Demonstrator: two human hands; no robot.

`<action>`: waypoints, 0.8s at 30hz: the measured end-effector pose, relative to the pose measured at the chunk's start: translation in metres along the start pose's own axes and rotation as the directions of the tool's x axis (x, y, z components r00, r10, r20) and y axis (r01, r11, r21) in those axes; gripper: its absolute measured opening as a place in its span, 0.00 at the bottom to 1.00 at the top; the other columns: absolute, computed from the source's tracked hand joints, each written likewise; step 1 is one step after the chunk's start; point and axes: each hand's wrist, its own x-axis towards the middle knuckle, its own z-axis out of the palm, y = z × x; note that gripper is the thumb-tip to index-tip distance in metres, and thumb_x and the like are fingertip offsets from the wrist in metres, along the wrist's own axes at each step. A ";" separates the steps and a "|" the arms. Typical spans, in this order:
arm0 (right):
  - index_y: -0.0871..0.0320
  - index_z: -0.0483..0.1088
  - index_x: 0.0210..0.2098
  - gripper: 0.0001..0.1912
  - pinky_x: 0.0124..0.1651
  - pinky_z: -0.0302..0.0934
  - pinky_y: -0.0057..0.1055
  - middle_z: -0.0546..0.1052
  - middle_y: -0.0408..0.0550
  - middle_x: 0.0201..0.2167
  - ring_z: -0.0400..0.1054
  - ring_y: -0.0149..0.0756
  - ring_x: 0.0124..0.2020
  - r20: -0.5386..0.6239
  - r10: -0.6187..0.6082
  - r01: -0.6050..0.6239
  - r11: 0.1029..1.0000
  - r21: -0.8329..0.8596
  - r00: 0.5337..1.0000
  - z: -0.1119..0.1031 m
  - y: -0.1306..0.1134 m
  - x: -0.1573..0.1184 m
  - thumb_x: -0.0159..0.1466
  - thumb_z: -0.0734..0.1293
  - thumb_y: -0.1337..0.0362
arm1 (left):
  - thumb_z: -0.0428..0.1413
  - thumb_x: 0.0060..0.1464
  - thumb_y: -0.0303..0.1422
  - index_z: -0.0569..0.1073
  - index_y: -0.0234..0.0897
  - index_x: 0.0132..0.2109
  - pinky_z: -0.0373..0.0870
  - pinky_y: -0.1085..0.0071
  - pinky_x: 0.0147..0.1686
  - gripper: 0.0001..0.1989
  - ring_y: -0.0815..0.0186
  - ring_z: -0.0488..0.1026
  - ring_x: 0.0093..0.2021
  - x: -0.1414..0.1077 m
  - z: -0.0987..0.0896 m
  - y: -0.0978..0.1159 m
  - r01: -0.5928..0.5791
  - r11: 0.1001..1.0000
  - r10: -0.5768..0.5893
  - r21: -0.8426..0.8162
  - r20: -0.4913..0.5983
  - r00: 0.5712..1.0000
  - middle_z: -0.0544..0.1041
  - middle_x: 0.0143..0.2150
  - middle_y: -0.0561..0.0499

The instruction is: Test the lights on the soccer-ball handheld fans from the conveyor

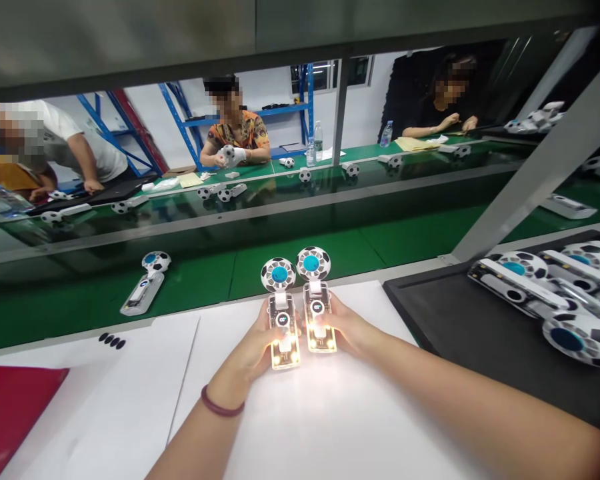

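Observation:
Two handheld fans with round football-patterned heads are held side by side above the white work surface point(300, 427). My left hand point(254, 343) is closed round the left handheld fan point(280, 275), its thumb over the front of the body. Round the right handheld fan point(313, 264) my right hand point(344, 323) is closed in the same way. Both clear bodies glow with warm lights, and each small round display is lit. The heads have blue centres and point up and away from me. My fingers behind the bodies are mostly hidden.
Another fan point(143, 287) lies on the green conveyor belt point(260, 267). At right, a black tray point(405, 307) holds several fans. Four-free small black ovals point(112, 341) and a red sheet point(15, 413) lie left. A slanted metal post point(525, 160) rises at right; people sit opposite.

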 end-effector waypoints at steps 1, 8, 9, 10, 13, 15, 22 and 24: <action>0.55 0.58 0.45 0.24 0.40 0.62 0.36 0.72 0.46 0.37 0.69 0.39 0.38 0.005 -0.006 0.006 1.000 -0.011 1.000 0.000 0.000 0.000 0.51 0.70 0.67 | 0.57 0.43 0.22 0.59 0.42 0.51 0.67 0.63 0.36 0.28 0.59 0.71 0.39 0.000 0.000 0.000 0.000 1.000 0.000 0.007 -0.004 1.000 0.71 0.41 0.48; 0.55 0.57 0.43 0.24 0.39 0.63 0.38 0.71 0.44 0.34 0.69 0.39 0.35 -0.054 0.027 -0.027 1.000 -0.008 0.998 -0.004 0.004 0.001 0.50 0.70 0.67 | 0.59 0.43 0.25 0.61 0.41 0.47 0.68 0.62 0.35 0.23 0.59 0.71 0.37 0.000 -0.001 -0.002 -0.030 0.999 0.030 -0.024 0.009 1.000 0.71 0.40 0.48; 0.54 0.56 0.44 0.25 0.39 0.63 0.38 0.71 0.44 0.35 0.69 0.39 0.35 -0.060 0.032 -0.032 0.999 -0.002 0.998 -0.005 0.005 0.001 0.50 0.70 0.67 | 0.59 0.42 0.25 0.61 0.42 0.47 0.68 0.62 0.35 0.24 0.59 0.71 0.36 0.000 -0.001 -0.002 -0.039 0.998 0.039 -0.043 0.011 0.999 0.71 0.40 0.49; 0.54 0.56 0.44 0.26 0.39 0.63 0.38 0.71 0.44 0.35 0.69 0.39 0.35 -0.069 0.040 -0.039 0.999 0.003 0.997 -0.005 0.005 0.001 0.49 0.70 0.67 | 0.60 0.42 0.26 0.60 0.42 0.48 0.68 0.62 0.36 0.25 0.60 0.72 0.36 0.001 -0.001 -0.002 -0.040 0.998 0.040 -0.054 0.009 0.999 0.71 0.40 0.49; 0.54 0.55 0.45 0.27 0.39 0.63 0.38 0.72 0.44 0.35 0.69 0.40 0.36 -0.080 0.051 -0.050 0.999 0.019 0.995 -0.005 0.006 0.001 0.49 0.70 0.66 | 0.60 0.42 0.26 0.61 0.42 0.47 0.69 0.61 0.37 0.25 0.59 0.72 0.38 0.001 0.000 -0.002 -0.019 0.999 0.019 -0.041 -0.010 1.000 0.71 0.41 0.48; 0.54 0.56 0.45 0.27 0.39 0.63 0.39 0.72 0.45 0.36 0.70 0.41 0.36 -0.062 0.042 -0.041 0.999 0.022 0.997 -0.005 0.007 0.002 0.49 0.70 0.66 | 0.61 0.41 0.26 0.61 0.41 0.46 0.69 0.61 0.37 0.24 0.58 0.72 0.38 0.001 0.000 -0.002 -0.026 0.999 0.025 -0.043 -0.007 1.000 0.72 0.41 0.48; 0.53 0.55 0.45 0.27 0.39 0.63 0.40 0.72 0.45 0.36 0.69 0.42 0.37 -0.083 0.041 -0.041 0.999 -0.004 0.996 -0.007 0.009 0.003 0.49 0.70 0.65 | 0.61 0.41 0.25 0.61 0.40 0.46 0.68 0.60 0.38 0.24 0.59 0.72 0.37 0.001 0.002 -0.001 -0.010 0.998 0.009 -0.065 -0.028 1.000 0.72 0.40 0.48; 0.54 0.55 0.45 0.27 0.40 0.63 0.39 0.72 0.44 0.36 0.69 0.41 0.37 -0.103 0.046 -0.047 0.999 -0.007 0.994 -0.007 0.009 0.003 0.49 0.70 0.65 | 0.61 0.41 0.25 0.61 0.40 0.46 0.68 0.60 0.37 0.24 0.58 0.72 0.37 0.001 0.002 -0.001 -0.007 0.998 0.004 -0.064 -0.039 0.999 0.72 0.39 0.48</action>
